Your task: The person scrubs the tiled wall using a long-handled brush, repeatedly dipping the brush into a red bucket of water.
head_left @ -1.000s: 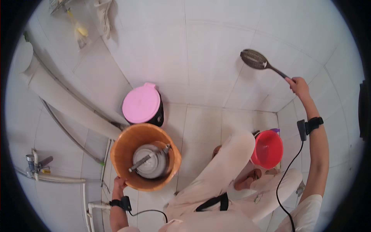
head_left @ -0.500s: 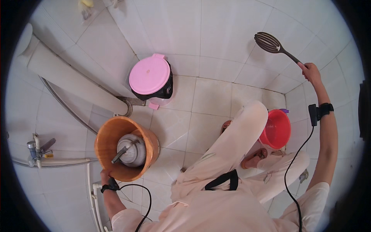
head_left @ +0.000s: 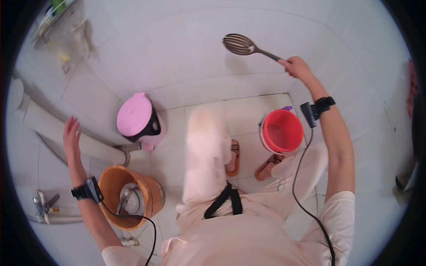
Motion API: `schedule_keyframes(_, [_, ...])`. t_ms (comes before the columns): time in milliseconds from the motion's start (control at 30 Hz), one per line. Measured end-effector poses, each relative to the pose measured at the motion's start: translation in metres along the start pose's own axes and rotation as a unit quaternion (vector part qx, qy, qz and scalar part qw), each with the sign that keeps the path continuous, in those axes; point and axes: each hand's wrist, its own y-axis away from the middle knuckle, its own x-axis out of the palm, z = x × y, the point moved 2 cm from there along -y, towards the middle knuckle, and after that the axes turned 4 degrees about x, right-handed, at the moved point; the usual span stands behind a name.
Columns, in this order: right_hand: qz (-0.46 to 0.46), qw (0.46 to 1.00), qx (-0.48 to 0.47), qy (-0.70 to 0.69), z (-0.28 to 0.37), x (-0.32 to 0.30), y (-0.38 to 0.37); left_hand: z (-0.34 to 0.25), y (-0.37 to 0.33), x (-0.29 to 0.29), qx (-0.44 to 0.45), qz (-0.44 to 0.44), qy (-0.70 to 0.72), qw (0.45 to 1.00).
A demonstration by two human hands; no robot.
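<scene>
My right hand (head_left: 296, 68) is closed on the end of the handle of a dark slotted spoon (head_left: 239, 44), held out in front of the tiled wall. My left hand (head_left: 72, 133) is raised with its fingers stretched out, in front of the white pipe (head_left: 73, 126), holding nothing. Below it, a tan wooden bucket (head_left: 153, 195) stands by the left wall. Inside the bucket sits a grey, rounded, kettle-like vessel (head_left: 135, 200) with a dark bar-shaped handle.
A bin with a pink lid (head_left: 134, 116) and black liner stands in the far left corner. Near my right foot is a red bucket (head_left: 284, 131). A tap (head_left: 41, 206) sticks out of the left wall, and a shelf (head_left: 49, 22) hangs at the upper left.
My left hand has let go of the wooden bucket's rim and risen. The slotted spoon in my right hand has shifted left in view. My body is more upright and the view has turned.
</scene>
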Motion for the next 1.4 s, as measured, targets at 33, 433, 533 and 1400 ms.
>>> schedule_keyframes(33, [0.015, 0.999, -0.003, -0.03, 0.0, 0.004, -0.001, -0.039, -0.006, 0.051, 0.043, 0.08, 0.012, 0.996])
schedule_keyframes(433, [0.088, 0.975, 0.04, -0.202, -0.031, 0.032, -0.017, 0.055, 0.14, 0.578, -0.13, 0.566, -0.115, 0.806])
schedule_keyframes(533, [0.1, 0.96, 0.038, -0.258, -0.041, 0.038, -0.014, 0.106, 0.205, 0.614, -0.206, 0.586, -0.182, 0.762])
schedule_keyframes(1400, [0.047, 0.953, 0.052, -0.296, -0.053, 0.044, -0.012, 0.217, 0.207, 0.508, -0.455, 0.419, -0.012, 0.786])
